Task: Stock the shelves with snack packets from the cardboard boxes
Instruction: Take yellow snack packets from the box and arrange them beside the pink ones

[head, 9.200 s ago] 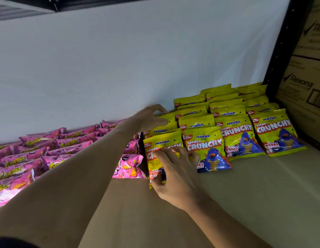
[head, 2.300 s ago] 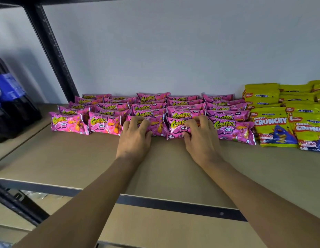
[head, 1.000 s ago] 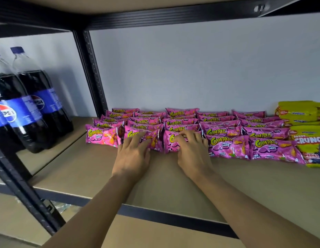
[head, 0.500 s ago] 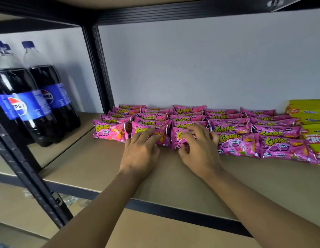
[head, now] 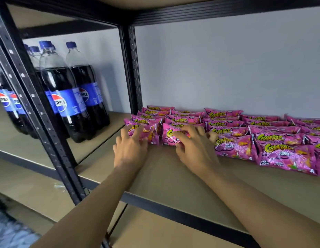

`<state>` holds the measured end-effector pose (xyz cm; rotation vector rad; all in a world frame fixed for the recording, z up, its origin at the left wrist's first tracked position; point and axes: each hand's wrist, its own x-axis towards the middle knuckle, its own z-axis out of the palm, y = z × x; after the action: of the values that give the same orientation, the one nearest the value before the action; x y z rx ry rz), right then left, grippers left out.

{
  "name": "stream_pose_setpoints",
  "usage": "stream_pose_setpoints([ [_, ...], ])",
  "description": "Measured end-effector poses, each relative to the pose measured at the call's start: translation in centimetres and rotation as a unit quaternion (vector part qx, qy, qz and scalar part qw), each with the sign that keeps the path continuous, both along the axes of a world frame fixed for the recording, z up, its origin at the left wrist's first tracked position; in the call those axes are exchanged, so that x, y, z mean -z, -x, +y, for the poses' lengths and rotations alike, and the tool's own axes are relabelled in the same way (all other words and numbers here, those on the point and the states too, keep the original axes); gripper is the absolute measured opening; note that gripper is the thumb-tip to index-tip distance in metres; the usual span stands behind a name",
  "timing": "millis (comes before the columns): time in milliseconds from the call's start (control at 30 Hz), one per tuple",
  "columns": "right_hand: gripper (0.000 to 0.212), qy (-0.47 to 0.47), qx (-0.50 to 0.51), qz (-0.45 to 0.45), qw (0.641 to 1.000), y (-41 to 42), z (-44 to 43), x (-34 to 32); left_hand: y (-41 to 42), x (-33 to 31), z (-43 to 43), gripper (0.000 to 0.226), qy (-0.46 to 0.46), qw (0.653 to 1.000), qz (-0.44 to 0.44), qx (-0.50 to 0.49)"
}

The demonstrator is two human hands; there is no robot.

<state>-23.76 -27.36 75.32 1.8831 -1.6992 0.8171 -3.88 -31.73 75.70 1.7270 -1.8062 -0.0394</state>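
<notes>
Here, left hand and right hand touch pink packets.

Snack packets: pink, yellow-green lettering, orange snack print. Shelf board: tan. Frame post: black. Bottles: dark cola, blue labels and caps.

The single head-worn view looks forward and down onto the shelf board from close by. It faces the back wall.

Packet row runs off right edge. Left grip and right grip cover print on two front packets; fingertips motion-blurred. Upright hides part of Pepsi bottles. Floor bottom-left blurred.
</notes>
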Motion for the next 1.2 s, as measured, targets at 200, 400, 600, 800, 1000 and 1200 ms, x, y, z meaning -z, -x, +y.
stream_pose_setpoints([
  [200, 0.035, -0.001, 0.018, -0.027, 0.999, 0.4, -0.5, 1.1, 0.3, 0.6, -0.4, 0.054, -0.016, 0.995, -0.091, 0.033],
  [400, 0.036, -0.001, 0.008, -0.038, 0.999, 0.4, -0.7, 1.3, 0.5, 1.1, -0.7, 0.053, -0.024, 0.993, -0.113, 0.025],
  [600, 0.027, 0.022, -0.002, -0.055, 0.998, 0.5, -0.6, 1.4, 0.5, 1.1, -0.4, 0.052, -0.008, 0.995, -0.092, 0.022],
  [800, 0.013, 0.035, -0.038, -0.106, 0.993, 0.6, 0.5, 1.0, 0.5, 0.6, 1.0, 0.049, 0.017, 0.996, -0.077, 0.042],
  [1000, 0.018, 0.018, -0.058, -0.17, 0.984, 1.8, 3.7, -0.3, 1.5, -0.3, 4.6, 0.04, 0.028, 0.998, -0.023, 0.06],
  [1200, 0.016, 0.025, -0.108, -0.251, 0.962, 4.1, 8.8, -1.8, 4.2, -1.5, 10.0, 0.033, 0.032, 0.993, 0.061, 0.099],
])
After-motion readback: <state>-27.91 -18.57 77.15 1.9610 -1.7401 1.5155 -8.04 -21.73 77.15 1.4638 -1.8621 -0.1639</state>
